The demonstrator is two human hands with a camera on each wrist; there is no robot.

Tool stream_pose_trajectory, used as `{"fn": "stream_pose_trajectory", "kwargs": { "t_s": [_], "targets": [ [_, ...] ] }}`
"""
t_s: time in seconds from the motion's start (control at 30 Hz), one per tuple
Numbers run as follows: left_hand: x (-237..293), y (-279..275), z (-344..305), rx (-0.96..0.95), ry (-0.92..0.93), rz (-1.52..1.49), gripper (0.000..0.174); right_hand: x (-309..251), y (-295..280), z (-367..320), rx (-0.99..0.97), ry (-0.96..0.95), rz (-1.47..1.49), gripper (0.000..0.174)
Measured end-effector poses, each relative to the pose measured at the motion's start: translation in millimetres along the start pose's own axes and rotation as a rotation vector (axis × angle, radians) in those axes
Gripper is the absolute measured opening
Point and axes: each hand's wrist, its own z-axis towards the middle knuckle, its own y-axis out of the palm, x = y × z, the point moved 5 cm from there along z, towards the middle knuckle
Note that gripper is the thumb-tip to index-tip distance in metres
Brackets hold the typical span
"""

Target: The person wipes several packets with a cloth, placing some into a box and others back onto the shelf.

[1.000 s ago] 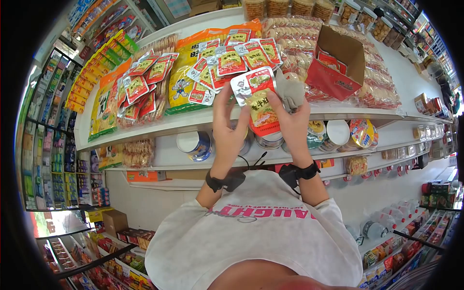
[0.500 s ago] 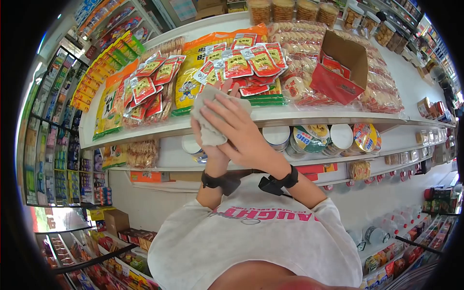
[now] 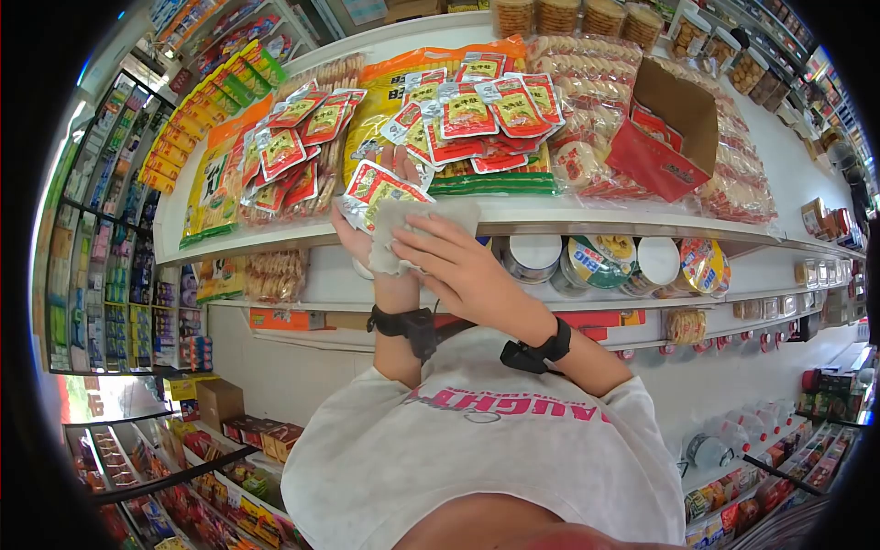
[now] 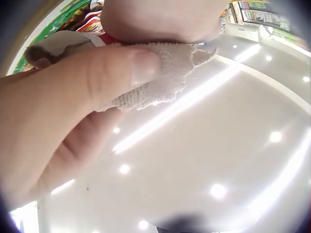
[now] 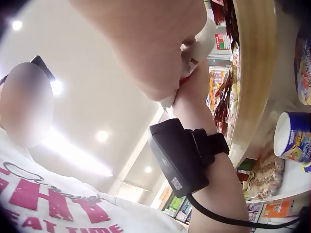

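A red, white and gold snack packet [image 3: 385,190] lies across the palm of the left hand [image 3: 352,240] in the head view. That hand is palm up, its fingers straight and showing past the packet's far edge. The right hand [image 3: 469,273] holds a grey-white cloth [image 3: 396,220] over the packet's near part, fingers stretched across it. Close up in the left wrist view, the right thumb [image 4: 112,73] presses on the knitted cloth [image 4: 163,77]. Heaped near the fingertips are several similar packets [image 3: 467,112], resting on yellow cracker bags [image 3: 367,137].
Left of this heap is a second pile of packets [image 3: 284,151]. To the right, an open red cardboard box [image 3: 660,165] with packets inside sits on wrapped biscuits [image 3: 587,92]. The white shelf edge [image 3: 541,213] runs before the hands, with tubs [image 3: 532,252] below it.
A second ago both hands held the packet up, the cloth bunched in the right hand. Then the spread cloth hid it; now the cloth has slid nearer the body, baring the packet's far part.
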Motion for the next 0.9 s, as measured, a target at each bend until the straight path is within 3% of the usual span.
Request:
{"fn": "stream_pose_trajectory", "kwargs": {
  "t_s": [0.07,0.27,0.37,0.43,0.53,0.7,0.77,0.8,0.9],
  "targets": [
    [-2,-2,-2,-0.065,-0.060,-0.061,0.084,-3,-5,1,0.038,0.006,-0.032,0.046],
    [0,-7,7,0.036,0.034,-0.033,0.078,7,-15,-8,0.089,0.034,-0.003,0.029],
    [7,-2,12,0.027,0.121,0.060,0.075,33,-30,-19,0.015,0.412,0.327,0.019],
    [9,13,9,0.004,0.099,0.078,0.076,50,-50,-29,0.186,0.616,0.214,0.021],
    [0,28,6,-0.083,0.031,0.075,0.079,64,-67,-31,0.708,0.650,0.646,0.027],
    [-35,43,0,-0.089,-0.093,0.241,0.082,73,-37,-37,0.375,0.823,0.676,0.032],
    [-44,43,1,-0.116,-0.157,0.275,0.081,62,-31,-33,0.172,0.710,0.588,0.031],
    [-44,41,1,-0.131,-0.155,0.376,0.078,60,-35,-33,0.238,0.740,0.598,0.032],
    [-37,20,0,0.150,-0.083,0.766,0.077,72,-47,-40,0.463,0.775,0.590,0.033]
  ]
}}
